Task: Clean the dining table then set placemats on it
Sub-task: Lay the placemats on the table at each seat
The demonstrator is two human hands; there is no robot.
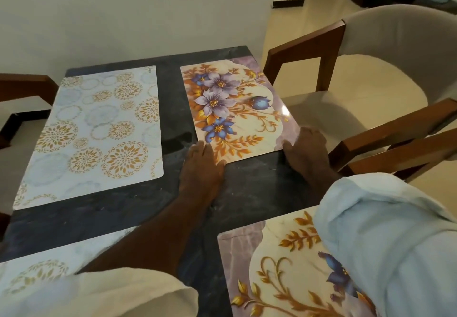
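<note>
A floral placemat [237,111] with purple and blue flowers and gold leaves lies flat on the dark marble table [247,188]. The left hand [201,165] rests on this placemat's near left corner, fingers straight and flat, grasping nothing. The right hand [308,151] lies at its near right corner, fingers loosely extended along the edge, also holding nothing.

To the left of the floral placemat, across a strip of bare table, lies a pale blue placemat with gold circles [96,131]. Nearer the person than the floral placemat lie a second floral placemat [272,267], partly under the pale blue sleeve [385,242], and a second circle-patterned placemat [49,267]. Just right of the floral placemat stands a wooden chair with beige upholstery [385,74].
</note>
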